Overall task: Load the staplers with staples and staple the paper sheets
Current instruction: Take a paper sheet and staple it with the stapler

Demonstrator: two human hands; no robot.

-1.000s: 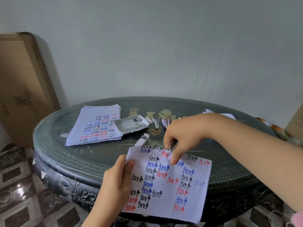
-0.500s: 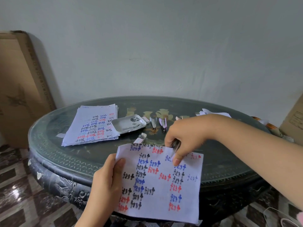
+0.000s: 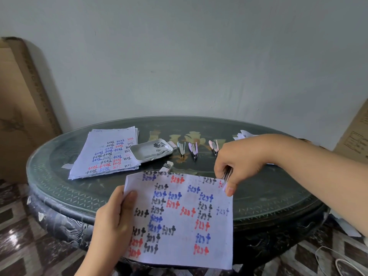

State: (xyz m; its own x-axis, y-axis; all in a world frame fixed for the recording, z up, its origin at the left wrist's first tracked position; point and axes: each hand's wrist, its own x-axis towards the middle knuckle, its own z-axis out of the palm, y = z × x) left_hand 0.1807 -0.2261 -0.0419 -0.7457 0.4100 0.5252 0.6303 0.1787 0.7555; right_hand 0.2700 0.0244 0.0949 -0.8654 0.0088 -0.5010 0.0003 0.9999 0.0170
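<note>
Right hand [image 3: 240,163], pinching stapler [image 3: 227,174], shifted rightward along sheet [image 3: 179,220].

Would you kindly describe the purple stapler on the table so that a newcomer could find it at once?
Start at the round dark table and find the white tray of staples beside the paper stack. Just right of the tray in the picture, three small staplers lie in a row. The purple stapler is the middle one, between a grey stapler and a pink stapler.
</note>
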